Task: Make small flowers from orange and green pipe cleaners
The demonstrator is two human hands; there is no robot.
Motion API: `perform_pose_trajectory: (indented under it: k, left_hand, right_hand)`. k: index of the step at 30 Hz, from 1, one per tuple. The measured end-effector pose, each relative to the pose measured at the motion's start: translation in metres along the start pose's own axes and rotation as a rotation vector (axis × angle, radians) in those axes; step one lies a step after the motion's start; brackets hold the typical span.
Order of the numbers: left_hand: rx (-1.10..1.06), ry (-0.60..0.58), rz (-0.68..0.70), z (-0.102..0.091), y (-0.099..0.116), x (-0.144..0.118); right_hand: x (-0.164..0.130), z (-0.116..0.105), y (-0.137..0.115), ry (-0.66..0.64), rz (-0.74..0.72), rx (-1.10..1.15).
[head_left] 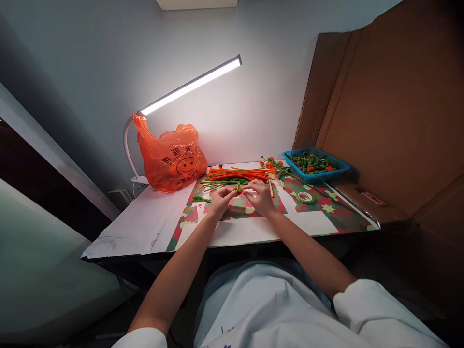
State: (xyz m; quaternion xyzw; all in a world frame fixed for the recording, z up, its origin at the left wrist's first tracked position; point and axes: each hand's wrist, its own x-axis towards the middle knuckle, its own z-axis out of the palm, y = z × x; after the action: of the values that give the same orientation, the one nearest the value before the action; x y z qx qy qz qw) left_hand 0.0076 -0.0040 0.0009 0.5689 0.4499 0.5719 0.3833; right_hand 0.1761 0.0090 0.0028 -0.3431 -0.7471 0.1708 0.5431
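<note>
Over the front middle of the table, my left hand (222,200) pinches a small orange-and-green flower piece (238,189) between thumb and fingers. My right hand (261,197) has its thumb and fingertips closed in at the right side of the same piece; the exact contact is too small to see. Just behind my hands lies a bundle of fuzzy orange stems (242,174), like pipe cleaners, with green stems (216,184) in front of it. A green leaf piece (200,198) rests left of my left hand.
Right of my hands lies a roll of green tape (305,197). Orange flowers (271,164) on a long stem lie near a blue basket (344,169) of green and orange pieces. An orange plastic bag (174,164) sits under a lit lamp (192,87). Cardboard (391,106) stands right.
</note>
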Motion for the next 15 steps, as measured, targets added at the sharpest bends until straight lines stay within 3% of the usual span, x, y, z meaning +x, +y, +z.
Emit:
perform_pose_trajectory:
  k: [2, 5, 15]
  left_hand:
    - [-0.074, -0.03, -0.065, -0.0011, 0.0003, 0.0006]
    - [-0.116, -0.063, -0.136, -0.0016, 0.002, -0.0003]
    - [-0.032, -0.099, -0.106, -0.0007, 0.0063, -0.0034]
  right_hand:
    - [-0.0009, -0.0018, 0.0003, -0.057, -0.118, -0.134]
    - [-0.0013, -0.0027, 0.0018, -0.118, -0.172, -0.258]
    - [-0.0004, 0.0009, 0.0009, -0.18, -0.129, -0.364]
